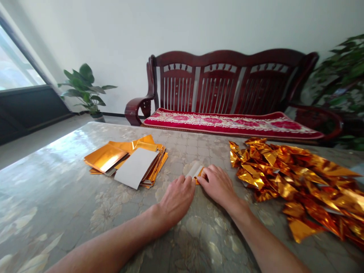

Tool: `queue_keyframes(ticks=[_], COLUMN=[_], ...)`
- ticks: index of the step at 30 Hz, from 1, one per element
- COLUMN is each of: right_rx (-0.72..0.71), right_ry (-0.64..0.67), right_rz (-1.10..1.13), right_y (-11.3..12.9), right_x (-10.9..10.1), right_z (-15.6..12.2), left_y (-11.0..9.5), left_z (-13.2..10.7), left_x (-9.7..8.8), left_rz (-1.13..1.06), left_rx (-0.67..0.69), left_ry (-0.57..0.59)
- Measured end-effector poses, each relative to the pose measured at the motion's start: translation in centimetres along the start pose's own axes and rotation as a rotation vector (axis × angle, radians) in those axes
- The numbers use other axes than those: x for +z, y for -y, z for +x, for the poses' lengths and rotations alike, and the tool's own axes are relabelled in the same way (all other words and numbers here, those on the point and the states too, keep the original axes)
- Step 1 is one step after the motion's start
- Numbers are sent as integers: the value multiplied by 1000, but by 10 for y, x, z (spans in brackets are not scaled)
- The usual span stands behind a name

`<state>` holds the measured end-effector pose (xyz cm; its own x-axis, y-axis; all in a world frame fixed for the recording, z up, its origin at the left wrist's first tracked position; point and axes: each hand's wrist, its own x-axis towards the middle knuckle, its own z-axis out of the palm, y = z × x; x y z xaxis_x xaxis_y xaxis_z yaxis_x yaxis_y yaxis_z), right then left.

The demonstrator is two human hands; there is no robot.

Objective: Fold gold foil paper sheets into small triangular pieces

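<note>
A small sheet of gold foil paper (195,169), its pale backing partly showing and one edge turned over to gold, lies on the table between my hands. My left hand (178,195) is closed at the paper's left side, knuckles up, with the fingertips hidden. On the right side, my right hand (216,183) pinches the gold edge between thumb and fingers. Left of my hands is a loose stack of flat gold foil sheets (106,157), with a pale-backed sheet (137,167) on top. To the right spreads a heap of folded gold foil pieces (298,178).
The table (113,227) has a glossy, flower-patterned cover. Behind its far edge stands a dark red wooden bench (216,87) with a red and white cushion (210,120). A potted plant (85,89) is at the back left, and leafy greenery (344,72) at the right.
</note>
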<state>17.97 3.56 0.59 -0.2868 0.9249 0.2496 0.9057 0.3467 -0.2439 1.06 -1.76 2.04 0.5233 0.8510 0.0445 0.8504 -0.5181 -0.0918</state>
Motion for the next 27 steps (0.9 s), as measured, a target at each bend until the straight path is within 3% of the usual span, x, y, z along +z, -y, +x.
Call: queue_keyframes(ticks=[7, 13, 19, 23, 27], right_rx=[67, 179, 182, 189, 205], right_ry=[-58, -115, -104, -103, -91], right_rz=[88, 11, -14, 8, 5], right_y=[-5, -6, -3, -1, -1], right_x=[4, 4, 4, 3, 2], right_z=[-4, -7, -7, -6, -5], left_y=[-7, -7, 1, 13, 20], left_z=[-2, -2, 8, 17, 18], left_x=[-3, -2, -8, -2, 6], left_rz=[-85, -169, -39, -116, -272], left_rx=[-21, -48, 149, 296, 231], left_ry=[-6, 73, -2, -96, -85])
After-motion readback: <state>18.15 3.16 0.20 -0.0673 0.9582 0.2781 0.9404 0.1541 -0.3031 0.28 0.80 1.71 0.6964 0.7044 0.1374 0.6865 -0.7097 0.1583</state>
